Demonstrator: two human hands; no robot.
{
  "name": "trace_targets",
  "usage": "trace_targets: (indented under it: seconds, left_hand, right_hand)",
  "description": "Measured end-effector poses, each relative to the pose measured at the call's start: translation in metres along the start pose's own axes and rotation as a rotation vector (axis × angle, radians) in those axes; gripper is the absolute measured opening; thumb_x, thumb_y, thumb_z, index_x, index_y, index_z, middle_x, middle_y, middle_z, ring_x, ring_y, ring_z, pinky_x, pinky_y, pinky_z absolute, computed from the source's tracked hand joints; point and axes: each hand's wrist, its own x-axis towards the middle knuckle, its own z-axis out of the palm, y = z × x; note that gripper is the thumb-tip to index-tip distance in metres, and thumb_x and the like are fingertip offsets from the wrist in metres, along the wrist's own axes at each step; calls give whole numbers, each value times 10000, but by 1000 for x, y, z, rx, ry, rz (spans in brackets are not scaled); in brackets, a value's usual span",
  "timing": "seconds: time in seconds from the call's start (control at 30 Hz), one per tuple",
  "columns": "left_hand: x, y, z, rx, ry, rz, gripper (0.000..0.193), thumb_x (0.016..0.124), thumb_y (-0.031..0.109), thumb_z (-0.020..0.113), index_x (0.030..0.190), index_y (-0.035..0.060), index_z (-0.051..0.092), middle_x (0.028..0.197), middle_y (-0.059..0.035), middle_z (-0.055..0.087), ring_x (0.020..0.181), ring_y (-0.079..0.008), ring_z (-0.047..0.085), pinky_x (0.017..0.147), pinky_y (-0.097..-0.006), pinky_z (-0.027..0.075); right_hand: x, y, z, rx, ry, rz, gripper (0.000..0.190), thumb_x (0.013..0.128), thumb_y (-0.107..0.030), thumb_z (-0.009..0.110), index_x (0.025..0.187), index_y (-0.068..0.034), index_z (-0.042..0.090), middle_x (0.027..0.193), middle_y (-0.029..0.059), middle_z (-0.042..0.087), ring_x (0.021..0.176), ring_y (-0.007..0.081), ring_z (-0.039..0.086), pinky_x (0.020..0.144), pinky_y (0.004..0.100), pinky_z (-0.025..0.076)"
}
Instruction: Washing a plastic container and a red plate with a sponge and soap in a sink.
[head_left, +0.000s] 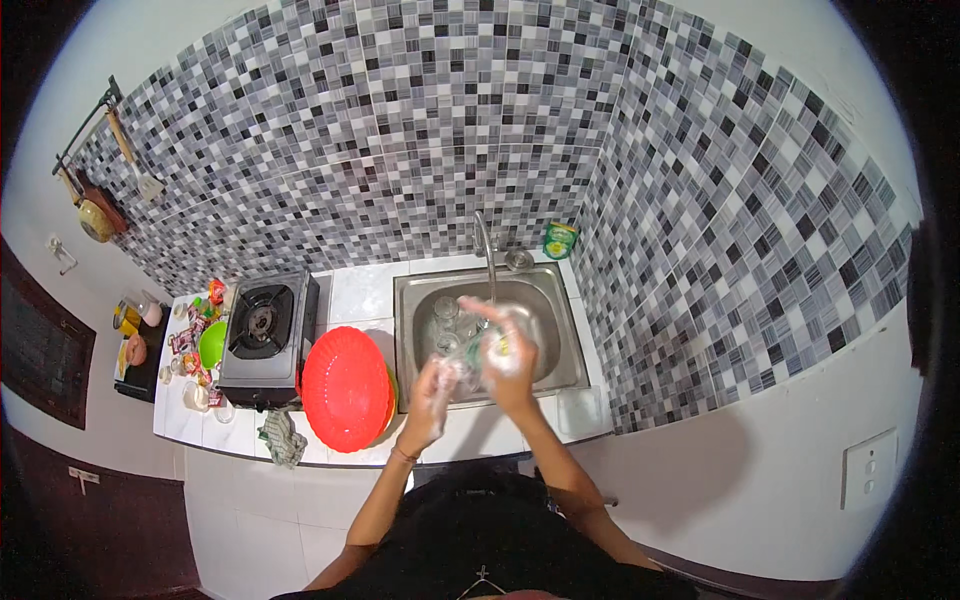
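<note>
Both of my hands are over the steel sink, covered in white suds and blurred by motion. My right hand grips a foamy sponge with yellow and green showing, its index finger stretched out to the left. In my left hand, by the basin's front edge, is what looks like a clear glass; foam and blur hide its shape. Beyond the hands, clear glassware stands in the basin. The curved faucet reaches over the basin from behind.
Left of the sink stands a red oval plastic basin, beside a single-burner gas stove. A checked cloth hangs at the counter edge. Packets and a green bowl crowd the far left. A clear container and green pouch sit right.
</note>
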Motion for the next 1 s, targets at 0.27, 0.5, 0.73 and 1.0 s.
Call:
trace_targets:
  seconds: [0.27, 0.5, 0.73, 1.0]
  left_hand:
    - [-13, 9, 1, 91, -87, 18, 194, 1006, 112, 509, 1145, -22, 529, 972, -77, 613, 879, -119, 526, 777, -285, 456]
    - [-11, 13, 7, 84, -68, 41, 156, 1020, 167, 509, 1002, 13, 493, 818, -29, 535, 734, -103, 458, 647, -288, 424]
    - [-11, 2, 5, -25, -37, -9, 209, 1035, 235, 500, 1055, 27, 494, 807, -11, 505, 727, -88, 442, 640, -261, 407]
    - [-9, -7, -2, -25, -15, 36, 210, 1040, 256, 490, 1066, 48, 484, 878, 4, 480, 780, -78, 446, 667, -236, 412]
  right_hand:
    - [8, 29, -6, -44, 22, -55, 397, 718, 137, 443, 1031, -36, 615, 1076, 117, 722, 1021, 244, 684, 1147, 526, 271]
    - [11, 17, -6, 9, -155, -73, 502, 648, 125, 490, 1099, -76, 578, 1251, 90, 631, 1210, 298, 567, 1151, 428, 290]
    - [-2, -10, 12, -94, -258, -213, 483, 751, -53, 556, 1230, -109, 579, 1307, 110, 575, 1324, 320, 423, 1175, 551, 123]
    - [9, 6, 3, -199, -218, -133, 446, 716, 7, 595, 1147, -99, 635, 1332, 128, 544, 1313, 315, 419, 1179, 490, 174]
